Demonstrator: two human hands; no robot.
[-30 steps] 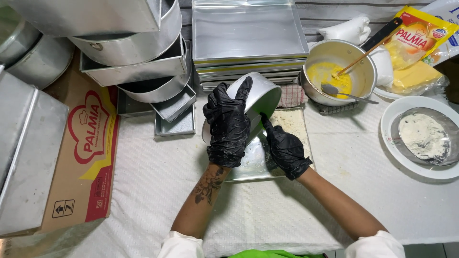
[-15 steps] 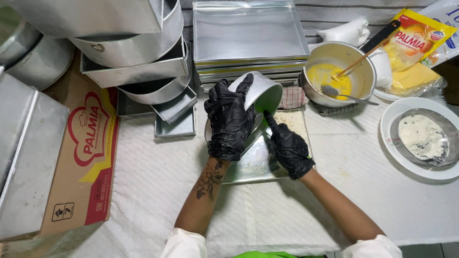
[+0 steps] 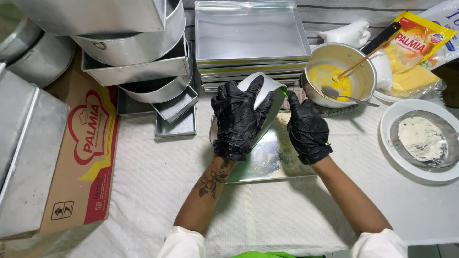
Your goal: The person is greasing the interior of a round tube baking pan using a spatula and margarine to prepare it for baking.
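My left hand (image 3: pixel 237 119), in a black glove, grips the outside of a round metal tin (image 3: pixel 267 86) and holds it tilted on its side, with the opening to the right. My right hand (image 3: pixel 306 126), also gloved, is at the tin's rim, closed around a thin green tool (image 3: pixel 285 90) of which only the tips show. Under both hands lies a flat metal tray (image 3: pixel 267 162) dusted with pale crumbs or flour, on a white cloth.
A saucepan (image 3: pixel 334 57) of yellow melted fat with a spoon stands back right, beside yellow packets (image 3: pixel 416 43). A white plate (image 3: pixel 406 162) holds a floured metal dish. Rectangular trays (image 3: pixel 251 33) are stacked behind. At the left are stacked tins (image 3: pixel 138 57) and a cardboard box (image 3: pixel 86 157).
My right hand has risen from beside the flat tray to the tin's rim. My left hand has tilted the tin a little further and stayed in place.
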